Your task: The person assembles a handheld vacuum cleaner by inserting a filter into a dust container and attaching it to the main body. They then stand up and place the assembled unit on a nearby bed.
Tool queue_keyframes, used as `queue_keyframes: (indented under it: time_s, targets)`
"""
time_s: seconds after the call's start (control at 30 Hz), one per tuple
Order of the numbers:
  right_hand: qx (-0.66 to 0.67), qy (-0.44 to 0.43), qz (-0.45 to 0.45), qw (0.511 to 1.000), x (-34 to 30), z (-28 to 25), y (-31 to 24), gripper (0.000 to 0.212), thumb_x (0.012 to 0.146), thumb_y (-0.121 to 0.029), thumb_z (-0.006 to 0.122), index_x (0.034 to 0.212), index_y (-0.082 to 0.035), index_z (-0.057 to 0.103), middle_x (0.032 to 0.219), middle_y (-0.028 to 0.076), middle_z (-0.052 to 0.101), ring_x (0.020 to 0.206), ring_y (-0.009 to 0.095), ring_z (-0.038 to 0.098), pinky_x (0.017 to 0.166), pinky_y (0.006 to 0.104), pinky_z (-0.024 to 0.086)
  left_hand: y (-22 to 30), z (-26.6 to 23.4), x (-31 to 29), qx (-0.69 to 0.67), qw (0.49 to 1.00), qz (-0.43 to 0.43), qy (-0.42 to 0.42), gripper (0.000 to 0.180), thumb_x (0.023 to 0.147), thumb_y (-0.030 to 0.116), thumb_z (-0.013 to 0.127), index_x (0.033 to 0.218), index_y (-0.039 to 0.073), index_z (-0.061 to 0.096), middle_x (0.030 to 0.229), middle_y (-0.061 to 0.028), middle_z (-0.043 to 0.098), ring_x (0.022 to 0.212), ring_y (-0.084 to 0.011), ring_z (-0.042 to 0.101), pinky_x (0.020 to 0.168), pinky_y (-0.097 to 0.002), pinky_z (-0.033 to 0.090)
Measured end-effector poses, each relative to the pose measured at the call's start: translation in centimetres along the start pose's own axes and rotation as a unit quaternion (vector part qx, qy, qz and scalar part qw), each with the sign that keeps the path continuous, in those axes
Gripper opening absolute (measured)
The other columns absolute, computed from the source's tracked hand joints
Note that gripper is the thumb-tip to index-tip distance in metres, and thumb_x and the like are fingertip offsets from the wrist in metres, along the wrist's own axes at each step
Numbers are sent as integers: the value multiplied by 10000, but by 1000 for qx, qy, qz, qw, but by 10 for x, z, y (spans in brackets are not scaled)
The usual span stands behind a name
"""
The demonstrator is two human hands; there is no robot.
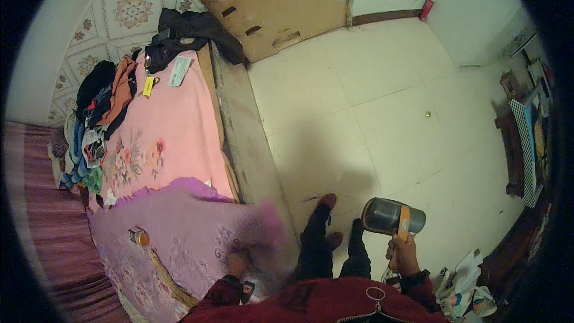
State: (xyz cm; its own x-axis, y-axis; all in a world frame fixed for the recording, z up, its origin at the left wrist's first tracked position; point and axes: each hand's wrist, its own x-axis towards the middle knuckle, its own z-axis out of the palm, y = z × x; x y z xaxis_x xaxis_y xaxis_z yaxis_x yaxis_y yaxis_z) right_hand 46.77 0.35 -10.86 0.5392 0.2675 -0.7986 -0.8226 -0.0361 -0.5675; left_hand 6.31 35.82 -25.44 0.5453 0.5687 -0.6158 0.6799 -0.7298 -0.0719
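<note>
My right hand (pixel 405 258) is closed round the orange handle of a handheld vacuum cleaner (pixel 385 216), which has a dark see-through front and a grey rear end. It is held up over the floor at the right of my legs. My left hand (pixel 237 264) is over the purple bedcover (pixel 185 233), its fingers smeared by motion. Beside it a pink, cloth-like thing (pixel 266 222) is blurred; whether the hand grips it does not show. Farther left, a small jar with an orange lid (pixel 139 237) lies on the bedcover near a straw-coloured bundle (pixel 167 278).
On the bed's pink sheet (pixel 185 113) are a pile of clothes (pixel 107 101), a yellow tag (pixel 149 86) and a pale printed card (pixel 179 72). Dark clothing (pixel 200 33) hangs over the far corner. Plastic bags (pixel 469 293) stand at the lower right, below a dark wooden rack (pixel 511 143).
</note>
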Motion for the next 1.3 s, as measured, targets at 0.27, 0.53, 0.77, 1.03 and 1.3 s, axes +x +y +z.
queue_keyframes:
  time_s: [0.27,0.53,0.77,1.03,1.3]
  targets:
    - [-45,-30,21,998,-9,69,-38,147,879,-129,538,963,-100,421,680,30,483,506,127,475,448,275,421,9,-46,13,-77,976,189,-70,264,791,317,568,806,75,672,758,-148,639,807,-325,613,758,-453,462]
    - [-63,-75,7,995,3,120,-52,150,879,-104,539,952,-94,409,678,41,497,506,138,487,448,289,427,19,-204,76,-560,827,-7,49,270,827,245,559,961,20,625,940,-156,637,910,-329,591,826,-396,456]
    - [-134,-69,38,988,4,138,-50,153,879,-95,523,989,-82,419,673,52,493,504,146,485,438,292,423,3,-208,118,-409,907,13,98,191,799,173,590,923,37,640,883,-107,645,795,-247,617,757,-364,483]
    - [-103,-85,34,990,7,152,-49,154,871,-110,555,971,-90,439,666,46,496,505,142,485,447,287,434,-8,-203,123,-650,757,-38,-55,164,790,137,611,902,16,608,793,-89,617,656,-190,604,584,-318,499]
    - [-126,-83,15,988,-15,172,-55,158,876,-120,569,967,-92,443,669,44,501,507,136,486,455,275,428,-13,-176,134,-633,761,89,-115,294,781,163,643,1023,5,591,783,-86,622,631,-183,599,562,-314,506]
